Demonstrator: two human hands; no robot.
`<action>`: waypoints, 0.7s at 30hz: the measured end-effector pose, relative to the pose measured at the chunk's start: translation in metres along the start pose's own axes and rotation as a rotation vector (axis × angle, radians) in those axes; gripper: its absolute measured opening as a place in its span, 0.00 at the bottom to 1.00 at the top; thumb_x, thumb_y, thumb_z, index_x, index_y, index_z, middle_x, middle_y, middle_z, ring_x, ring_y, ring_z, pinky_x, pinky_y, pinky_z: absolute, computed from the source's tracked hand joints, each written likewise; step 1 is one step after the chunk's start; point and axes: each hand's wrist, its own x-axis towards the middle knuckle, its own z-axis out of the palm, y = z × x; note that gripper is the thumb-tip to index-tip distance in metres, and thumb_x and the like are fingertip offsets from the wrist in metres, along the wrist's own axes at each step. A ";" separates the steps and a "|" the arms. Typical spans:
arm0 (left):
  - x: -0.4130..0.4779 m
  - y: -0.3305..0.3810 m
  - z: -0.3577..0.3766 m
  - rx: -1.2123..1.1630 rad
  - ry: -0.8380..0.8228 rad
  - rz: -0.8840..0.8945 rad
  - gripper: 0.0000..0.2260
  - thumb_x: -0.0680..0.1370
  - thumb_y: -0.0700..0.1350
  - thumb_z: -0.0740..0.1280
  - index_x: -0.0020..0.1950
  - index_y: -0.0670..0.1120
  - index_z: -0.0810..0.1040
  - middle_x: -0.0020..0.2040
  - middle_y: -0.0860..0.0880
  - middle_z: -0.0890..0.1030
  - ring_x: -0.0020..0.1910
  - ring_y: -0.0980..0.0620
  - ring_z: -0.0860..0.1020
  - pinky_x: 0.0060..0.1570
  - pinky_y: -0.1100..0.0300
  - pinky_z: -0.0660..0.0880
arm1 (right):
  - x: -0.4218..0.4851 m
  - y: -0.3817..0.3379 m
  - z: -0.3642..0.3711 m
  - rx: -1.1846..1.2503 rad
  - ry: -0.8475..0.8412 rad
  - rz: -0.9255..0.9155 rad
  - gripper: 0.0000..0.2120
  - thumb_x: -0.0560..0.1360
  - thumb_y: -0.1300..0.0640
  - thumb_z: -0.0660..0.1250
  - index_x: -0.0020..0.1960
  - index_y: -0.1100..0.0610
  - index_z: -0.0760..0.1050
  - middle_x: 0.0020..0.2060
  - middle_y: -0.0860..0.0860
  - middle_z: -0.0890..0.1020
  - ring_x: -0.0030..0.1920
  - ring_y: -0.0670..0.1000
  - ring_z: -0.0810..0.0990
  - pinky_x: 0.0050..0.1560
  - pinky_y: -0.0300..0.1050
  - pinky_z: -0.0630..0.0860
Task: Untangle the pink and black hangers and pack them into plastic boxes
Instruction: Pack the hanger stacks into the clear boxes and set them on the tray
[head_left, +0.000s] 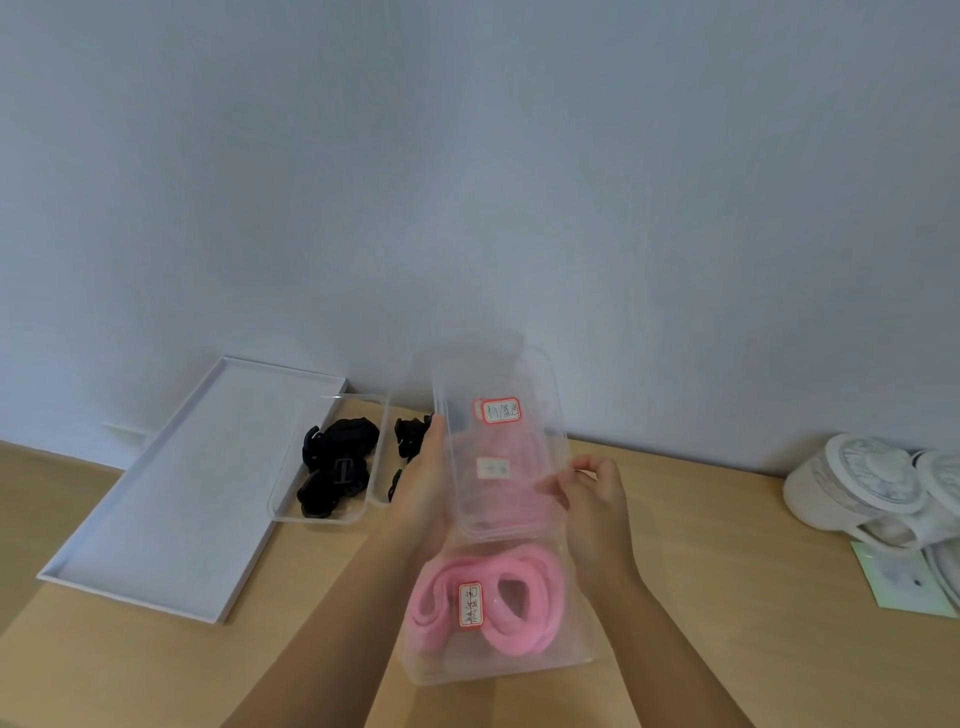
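Note:
Both hands hold a clear plastic lid (498, 447) with a red-framed label, tilted above the table. My left hand (423, 488) grips its left edge and my right hand (592, 499) pinches its right edge. Below the lid a clear box (566, 660) with a labelled front holds pink hangers (519, 603) coiled inside. To the left, an open clear box (280, 499) holds black hangers (337, 467). More black hangers (410, 436) show in another clear box partly hidden behind my left hand.
A long white tray (171, 493) lies on the wooden table at the left, under the black-hanger box. White round fan-like objects (872, 488) and a pale green card (898, 582) sit at the right. A grey wall stands behind.

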 end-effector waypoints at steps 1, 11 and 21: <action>0.000 0.000 -0.004 0.005 -0.013 0.017 0.24 0.81 0.60 0.53 0.55 0.44 0.81 0.51 0.42 0.84 0.51 0.44 0.82 0.51 0.49 0.78 | 0.000 -0.002 0.000 0.057 -0.017 0.009 0.09 0.78 0.68 0.56 0.44 0.56 0.66 0.31 0.53 0.79 0.36 0.49 0.79 0.43 0.39 0.72; -0.002 0.008 -0.065 -0.061 0.188 0.195 0.09 0.79 0.40 0.61 0.41 0.45 0.78 0.35 0.49 0.82 0.35 0.52 0.80 0.30 0.62 0.76 | 0.009 0.010 -0.003 -0.144 0.211 0.074 0.08 0.75 0.68 0.55 0.52 0.60 0.67 0.38 0.56 0.78 0.35 0.50 0.74 0.34 0.41 0.68; -0.013 0.007 -0.091 -0.013 0.242 0.220 0.06 0.79 0.41 0.64 0.41 0.45 0.73 0.28 0.53 0.81 0.26 0.60 0.78 0.27 0.64 0.74 | 0.008 0.018 0.007 -0.885 0.222 -0.158 0.16 0.74 0.60 0.63 0.61 0.60 0.69 0.60 0.55 0.70 0.62 0.57 0.67 0.59 0.50 0.65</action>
